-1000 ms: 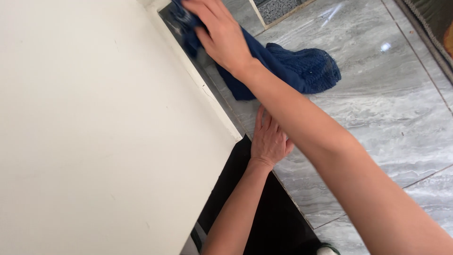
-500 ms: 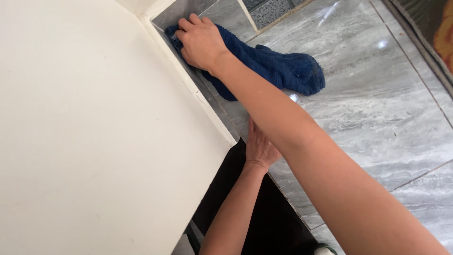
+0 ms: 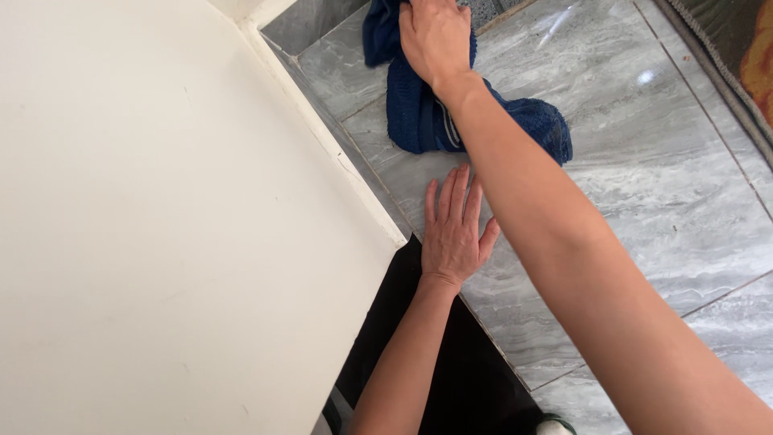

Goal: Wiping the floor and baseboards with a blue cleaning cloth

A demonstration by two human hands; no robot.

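A dark blue cloth (image 3: 419, 113) lies bunched on the grey marble floor tiles (image 3: 644, 177) near the top of the head view. My right hand (image 3: 436, 36) presses down on its upper part, arm stretched across the frame. Flat on the tile below the cloth rests my left hand (image 3: 453, 229), fingers spread and holding nothing, just beside the corner of a cream-white panel (image 3: 177, 217).
The cream-white panel fills the left half of the view, its edge running diagonally. A black surface (image 3: 451, 370) lies under my left forearm. A patterned rug edge (image 3: 741, 56) shows at the top right. A speckled strip (image 3: 491, 10) sits at the top.
My right hand has pulled the blue cloth away from the corner by the white panel, rightward across the tile. My left hand stays flat on the floor and is now fully uncovered.
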